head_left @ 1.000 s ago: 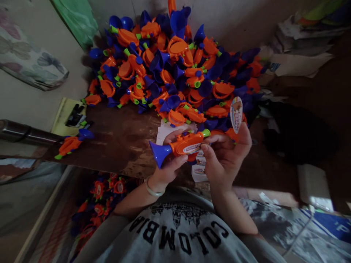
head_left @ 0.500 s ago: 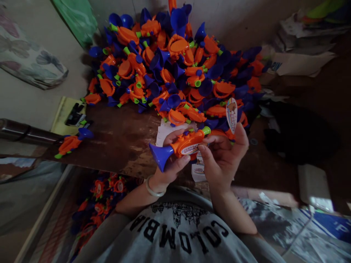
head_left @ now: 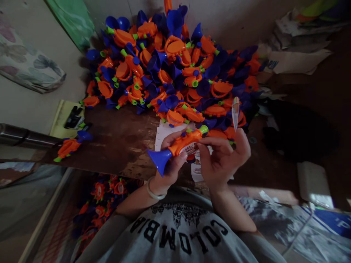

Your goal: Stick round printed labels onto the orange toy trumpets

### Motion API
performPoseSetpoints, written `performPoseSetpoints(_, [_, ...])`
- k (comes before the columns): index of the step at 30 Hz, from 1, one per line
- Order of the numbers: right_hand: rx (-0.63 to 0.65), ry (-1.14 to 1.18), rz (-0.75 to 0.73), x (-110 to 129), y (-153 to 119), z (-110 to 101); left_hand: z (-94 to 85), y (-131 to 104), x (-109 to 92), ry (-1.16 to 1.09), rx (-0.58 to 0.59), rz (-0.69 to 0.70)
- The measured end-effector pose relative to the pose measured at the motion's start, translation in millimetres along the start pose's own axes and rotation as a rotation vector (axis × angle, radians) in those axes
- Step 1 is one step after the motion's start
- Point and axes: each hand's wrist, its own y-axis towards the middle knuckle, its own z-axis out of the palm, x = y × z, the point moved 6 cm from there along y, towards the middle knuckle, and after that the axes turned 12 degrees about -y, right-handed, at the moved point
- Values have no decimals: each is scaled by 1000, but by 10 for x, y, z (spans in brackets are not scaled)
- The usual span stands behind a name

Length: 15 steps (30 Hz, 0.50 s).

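Observation:
In my left hand [head_left: 171,170] is an orange toy trumpet [head_left: 183,142], its blue bell pointing left and its green mouthpiece to the upper right. An oval printed sticker [head_left: 189,148] lies against the trumpet's near side. My right hand [head_left: 223,157] pinches the right end of that sticker between thumb and forefinger, touching the toy. A second oval sticker [head_left: 235,113] stands up from a raised finger of the same hand, seen almost edge-on. Under the hands lie white sticker sheets [head_left: 196,170], partly hidden.
A big heap of toy trumpets [head_left: 164,76] covers the back of the brown table [head_left: 109,142]. One more trumpet [head_left: 68,148] lies at the left beside a metal cylinder [head_left: 30,135]. Below the table edge are several stickered trumpets [head_left: 100,190]. Dark cloth [head_left: 298,128] lies right.
The trumpet has tilted slightly in my left hand, and its side sticker now faces more downward. The sticker on my right finger has turned from face-on to nearly edge-on.

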Motion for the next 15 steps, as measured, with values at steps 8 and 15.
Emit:
performPoseSetpoints(8, [21,-136,-35,51,27,-18,90,-9,-114,10,6,19])
performPoseSetpoints(15, [28,-171,24,96,61,3,10,-33,-104,71,-55,29])
